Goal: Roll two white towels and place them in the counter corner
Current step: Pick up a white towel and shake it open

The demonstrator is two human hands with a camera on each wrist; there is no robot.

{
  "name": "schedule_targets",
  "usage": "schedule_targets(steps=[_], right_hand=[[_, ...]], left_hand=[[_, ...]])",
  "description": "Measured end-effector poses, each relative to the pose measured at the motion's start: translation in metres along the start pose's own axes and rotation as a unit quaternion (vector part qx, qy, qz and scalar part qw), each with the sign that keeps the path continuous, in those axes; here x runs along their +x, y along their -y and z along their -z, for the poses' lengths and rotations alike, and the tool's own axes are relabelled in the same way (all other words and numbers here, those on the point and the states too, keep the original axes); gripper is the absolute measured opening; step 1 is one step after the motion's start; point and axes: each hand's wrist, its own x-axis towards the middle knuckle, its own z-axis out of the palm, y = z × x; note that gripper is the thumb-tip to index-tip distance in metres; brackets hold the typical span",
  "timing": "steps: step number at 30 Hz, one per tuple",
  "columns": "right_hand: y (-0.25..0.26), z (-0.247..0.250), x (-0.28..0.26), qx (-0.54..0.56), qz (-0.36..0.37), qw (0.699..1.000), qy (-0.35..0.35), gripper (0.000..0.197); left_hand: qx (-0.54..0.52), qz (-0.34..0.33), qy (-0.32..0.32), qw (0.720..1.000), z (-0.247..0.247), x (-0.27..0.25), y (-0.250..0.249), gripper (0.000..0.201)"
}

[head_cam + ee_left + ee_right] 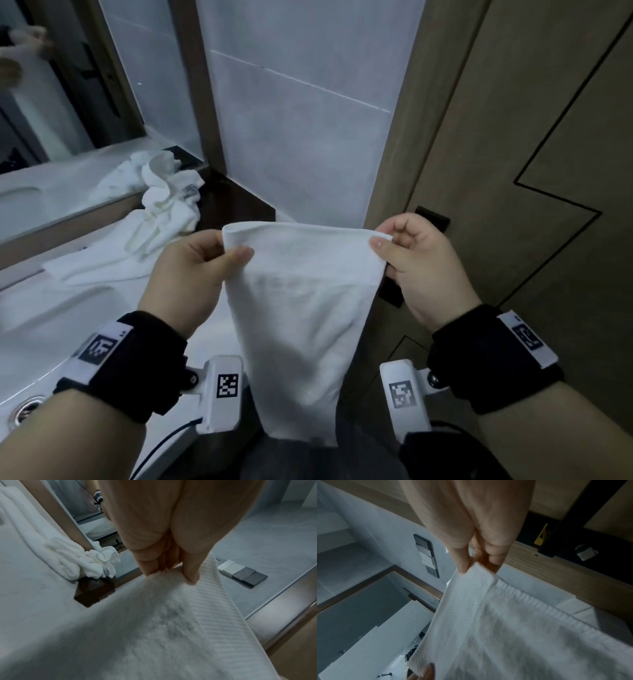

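Near the counter's right end, left hand (pixel 191 270) and right hand (pixel 414 260) each pinch a top corner of the white towel (pixel 305 308), hanging it flat, probably for folding; the second towel (pixel 164 198) lies crumpled in the far corner.

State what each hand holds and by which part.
Both hold one white towel by its top edge: the left hand pinches the left corner, the right hand the right corner. The rest hangs down between them.

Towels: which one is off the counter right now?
The flat towel stretched between left hand and right hand; the crumpled towel lies on the counter.
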Motion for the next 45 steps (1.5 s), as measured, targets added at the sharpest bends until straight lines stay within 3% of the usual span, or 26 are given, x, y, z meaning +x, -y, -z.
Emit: schedule_targets(steps=[5, 10, 13, 26, 33, 45], right_hand=[[-0.012, -0.004, 0.001, -0.025, -0.011, 0.999, 0.028, 0.009], [-0.027, -0.012, 0.003, -0.056, 0.002, 0.997, 0.047, 0.014], [-0.037, -0.019, 0.004, -0.046, -0.006, 0.997, 0.059, 0.019], [-0.062, -0.05, 0.0, -0.054, -0.016, 0.992, 0.109, 0.02], [-0.07, -0.076, 0.014, -0.047, -0.03, 0.991, 0.12, 0.022], [-0.099, -0.138, 0.039, -0.113, -0.083, 0.974, 0.178, 0.013]], left_hand=[[0.001, 0.044, -0.009, 0.999, 0.008, -0.012, 0.021, 0.012], [0.057, 0.072, 0.001, 0.996, 0.013, -0.028, 0.03, 0.026], [0.071, 0.082, -0.011, 0.994, 0.016, -0.041, 0.031, 0.024], [0.037, 0.115, -0.076, 0.99, 0.034, -0.089, 0.055, 0.021], [-0.025, 0.155, -0.113, 0.981, 0.045, -0.091, 0.065, 0.013], [-0.014, 0.198, -0.142, 0.97, 0.082, -0.076, 0.108, 0.006]])
